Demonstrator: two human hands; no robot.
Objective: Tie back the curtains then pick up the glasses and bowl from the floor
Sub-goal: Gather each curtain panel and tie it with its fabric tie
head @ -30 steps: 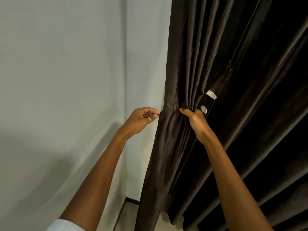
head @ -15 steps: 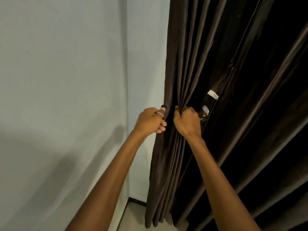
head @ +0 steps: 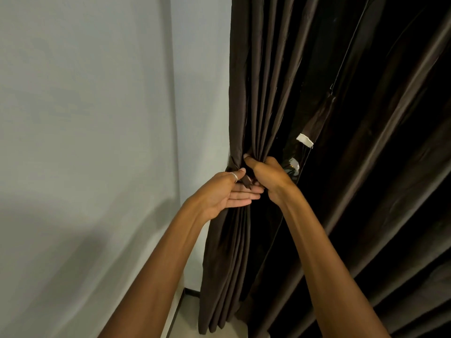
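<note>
A dark brown curtain is seen hanging at the right of a pale wall, its left edge gathered into tight vertical folds close to the room corner. The gathered folds are gripped by the right hand, the fingers being curled firmly round the bunched fabric at mid height. The left hand is held just beside and partly under the right hand, palm turned up and inward. Its long fingers are laid out straight, while the end of a dark tie-back strip is pinched beneath the thumb. A silver ring is worn on that thumb. The strip appears to be passed round the left edge of the bundle just above the left hand; how it is fastened cannot be told. A white tag is noted on a fabric band to the upper right of the hands. Below the hands the folds fall to a pale floor
</note>
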